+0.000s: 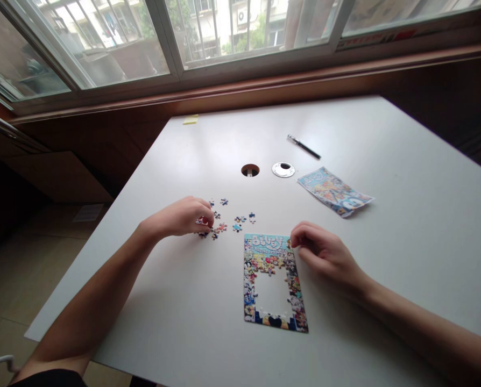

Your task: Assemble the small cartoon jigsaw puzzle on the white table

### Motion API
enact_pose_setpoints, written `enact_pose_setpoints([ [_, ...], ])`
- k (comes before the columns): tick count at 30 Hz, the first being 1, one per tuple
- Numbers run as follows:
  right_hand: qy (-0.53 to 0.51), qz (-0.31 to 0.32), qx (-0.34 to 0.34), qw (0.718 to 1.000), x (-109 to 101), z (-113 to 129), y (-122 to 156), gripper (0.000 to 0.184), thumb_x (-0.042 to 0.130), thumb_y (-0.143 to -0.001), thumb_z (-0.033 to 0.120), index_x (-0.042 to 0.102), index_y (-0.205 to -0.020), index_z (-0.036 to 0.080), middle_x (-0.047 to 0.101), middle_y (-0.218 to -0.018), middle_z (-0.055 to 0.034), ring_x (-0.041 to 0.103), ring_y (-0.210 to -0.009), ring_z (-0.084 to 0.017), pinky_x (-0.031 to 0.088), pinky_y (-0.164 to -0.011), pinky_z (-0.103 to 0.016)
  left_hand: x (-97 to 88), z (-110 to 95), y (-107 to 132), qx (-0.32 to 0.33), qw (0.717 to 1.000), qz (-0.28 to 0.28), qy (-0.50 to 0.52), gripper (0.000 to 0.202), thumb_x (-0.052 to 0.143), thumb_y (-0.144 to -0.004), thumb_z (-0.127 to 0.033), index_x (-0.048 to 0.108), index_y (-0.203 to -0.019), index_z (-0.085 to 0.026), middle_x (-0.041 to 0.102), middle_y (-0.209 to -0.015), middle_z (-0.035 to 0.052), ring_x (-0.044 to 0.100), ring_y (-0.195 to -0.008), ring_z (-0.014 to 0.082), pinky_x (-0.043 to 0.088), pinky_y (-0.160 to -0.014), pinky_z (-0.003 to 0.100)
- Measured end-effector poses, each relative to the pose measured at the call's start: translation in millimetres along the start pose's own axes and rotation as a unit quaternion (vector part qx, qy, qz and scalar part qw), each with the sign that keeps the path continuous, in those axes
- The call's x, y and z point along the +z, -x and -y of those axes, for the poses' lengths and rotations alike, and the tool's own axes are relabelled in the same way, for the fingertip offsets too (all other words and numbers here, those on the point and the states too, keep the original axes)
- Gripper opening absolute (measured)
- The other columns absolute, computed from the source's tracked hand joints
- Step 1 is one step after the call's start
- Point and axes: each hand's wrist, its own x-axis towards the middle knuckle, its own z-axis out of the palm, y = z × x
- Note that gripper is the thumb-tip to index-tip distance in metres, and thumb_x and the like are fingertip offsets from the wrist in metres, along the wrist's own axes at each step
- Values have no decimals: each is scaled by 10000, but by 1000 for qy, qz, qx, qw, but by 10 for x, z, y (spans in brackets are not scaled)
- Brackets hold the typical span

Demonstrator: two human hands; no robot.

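Observation:
A partly filled jigsaw puzzle (273,243) lies flat on the white table, with its border and upper part joined and a bare gap in the middle. To its upper left is a scatter of loose puzzle pieces (237,228). My left hand (188,216) is over the left side of these pieces, fingers curled down; its fingertips are among them, and whether one is pinched cannot be made out. Beside the puzzle's upper right corner rests my right hand (325,250), its fingers curled in. Anything inside those fingers is hidden.
A crumpled picture sheet (333,191) lies at the right, below a black pen (304,147). Near the table's middle are a round cable hole (250,171) and its loose metal cover (283,170). A yellow sticky note (190,120) is at the far edge, before the window.

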Motion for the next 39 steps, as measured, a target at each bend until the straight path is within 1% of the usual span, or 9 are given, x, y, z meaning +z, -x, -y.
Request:
enact_pose_setpoints([
  [18, 0, -8, -6, 1000, 7, 33, -1, 233, 453, -705, -8, 557, -762, 192, 547, -767, -18, 505, -693, -157, 387, -610, -284, -8, 54, 41, -13, 1000, 5, -2, 92, 584, -841, -206, 667, -802, -209, 656, -870, 26, 590, -844, 176, 430, -777, 274],
  [21, 6, -11, -6, 1000, 10, 29, -1, 242, 451, -702, -18, 559, -761, 190, 548, -766, -16, 490, -675, -148, 374, -591, -275, -70, -36, 45, 2, 1000, 9, 16, 80, 591, -811, -158, 648, -784, -207, 654, -824, 3, 587, -794, 155, 427, -840, 307],
  [23, 10, -11, -8, 1000, 5, 37, 0, 240, 454, -705, -18, 560, -760, 189, 543, -762, -14, 475, -657, -142, 368, -581, -272, -67, -202, 21, 36, 997, 11, 68, 106, 589, -792, -115, 645, -801, -204, 654, -807, -8, 583, -760, 136, 429, -862, 316],
  [25, 10, -6, -22, 1000, -7, 63, 5, 221, 466, -722, -7, 560, -764, 189, 541, -770, -15, 474, -663, -140, 383, -595, -275, 42, -434, -39, 81, 982, -4, 168, 130, 579, -785, -86, 634, -838, -191, 651, -815, 10, 582, -765, 136, 461, -772, 283],
  [26, 6, 3, -38, 999, -12, 81, 11, 201, 482, -740, 8, 562, -777, 188, 546, -784, -20, 484, -682, -143, 401, -617, -280, 141, -558, -81, 93, 969, -40, 227, 130, 571, -791, -80, 620, -857, -181, 645, -808, 20, 576, -752, 135, 472, -728, 272],
  [28, -1, 29, -93, 995, -14, 117, 28, 138, 537, -779, 65, 569, -834, 188, 568, -832, -35, 514, -746, -159, 439, -683, -302, 400, -780, -173, 96, 933, -159, 309, 135, 566, -803, -73, 605, -887, -172, 637, -815, 36, 567, -733, 132, 483, -681, 268],
  [31, 29, 58, -190, 980, 20, 134, 63, 139, 629, -807, 154, 578, -931, 191, 604, -871, -52, 537, -808, -180, 459, -758, -341, 764, -972, -277, 115, 901, -257, 330, 131, 603, -798, -60, 625, -870, -168, 647, -807, 43, 584, -723, 128, 503, -677, 270],
  [34, 81, 56, -247, 964, 77, 99, 86, 142, 625, -839, 140, 594, -962, 204, 629, -858, -49, 546, -792, -173, 458, -756, -342, 923, -1003, -299, 130, 902, -262, 318, 143, 642, -800, -63, 654, -893, -172, 684, -838, 52, 626, -756, 136, 527, -707, 273],
  [39, 66, 41, -249, 965, 100, 66, 78, 121, 624, -852, 140, 607, -951, 208, 630, -830, -51, 555, -768, -167, 474, -724, -326, 903, -966, -275, 125, 908, -244, 317, 97, 656, -827, -111, 675, -888, -184, 700, -815, 55, 641, -736, 144, 530, -676, 272],
])
